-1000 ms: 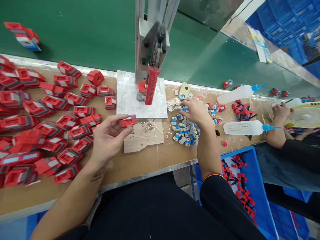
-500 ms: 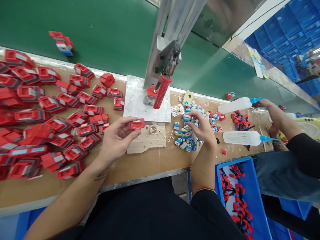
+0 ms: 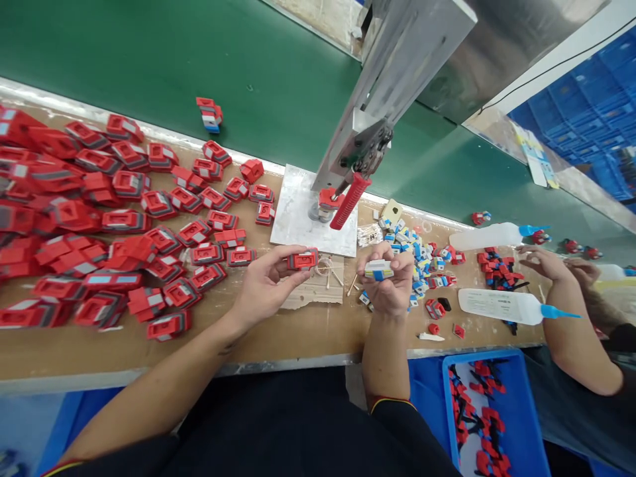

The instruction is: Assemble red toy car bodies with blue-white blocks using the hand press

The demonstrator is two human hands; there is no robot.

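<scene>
My left hand (image 3: 265, 285) pinches a red and grey plastic part (image 3: 303, 260) with a recess facing up, above the front edge of a torn cardboard piece (image 3: 318, 295). In my right hand (image 3: 390, 285) is a small white and blue plastic part (image 3: 378, 269), gripped between thumb and fingers. The two parts are apart, at about the same height. Just behind my right hand lies a pile of similar white and blue parts (image 3: 420, 265). Many red and grey parts (image 3: 159, 205) cover the bench on the left.
A toggle clamp with a red handle (image 3: 350, 201) stands on a metal plate (image 3: 293, 225), a red part under it. Cotton swabs (image 3: 370, 234) lie nearby. White glue bottles (image 3: 499, 306) and a co-worker's hand (image 3: 546, 263) are at right. A blue bin (image 3: 529, 397) sits below the bench edge.
My right hand has lifted a white and blue part from the pile and come back toward me. My left hand still holds the red part. The camera view has shifted left.
</scene>
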